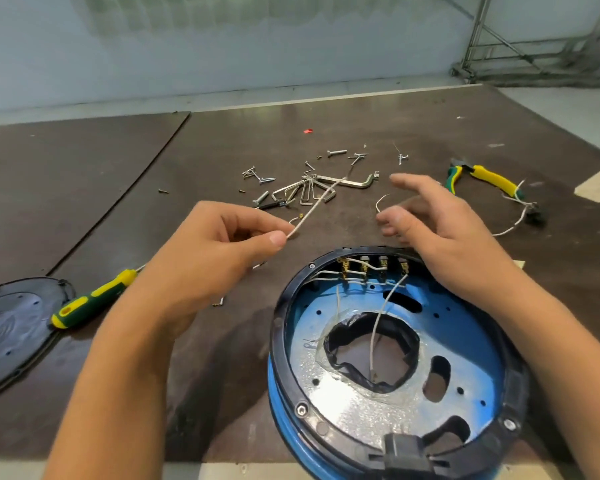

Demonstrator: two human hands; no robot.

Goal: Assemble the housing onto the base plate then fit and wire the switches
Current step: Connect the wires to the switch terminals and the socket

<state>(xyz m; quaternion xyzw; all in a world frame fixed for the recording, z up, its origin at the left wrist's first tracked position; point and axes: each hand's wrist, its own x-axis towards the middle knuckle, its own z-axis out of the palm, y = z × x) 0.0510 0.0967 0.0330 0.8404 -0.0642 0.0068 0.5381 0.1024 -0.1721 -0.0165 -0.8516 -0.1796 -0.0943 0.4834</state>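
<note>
— On the near bench [215,393] edge, housing [277,325] is found seated on plate [361,420], switches [371,266] fitted. Grips?
— Wire [314,204] is pinched in left grip [219,247], judged ready for a terminal; right grip [444,230] is spread, empty.

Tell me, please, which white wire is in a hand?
The straight wire pinched by the left hand; the rest lie on the table or run inside the housing.

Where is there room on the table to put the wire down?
Bare table lies left of the hex keys, beyond the screwdriver. It is crowded at the hex keys and screws, and by the pliers.
</note>
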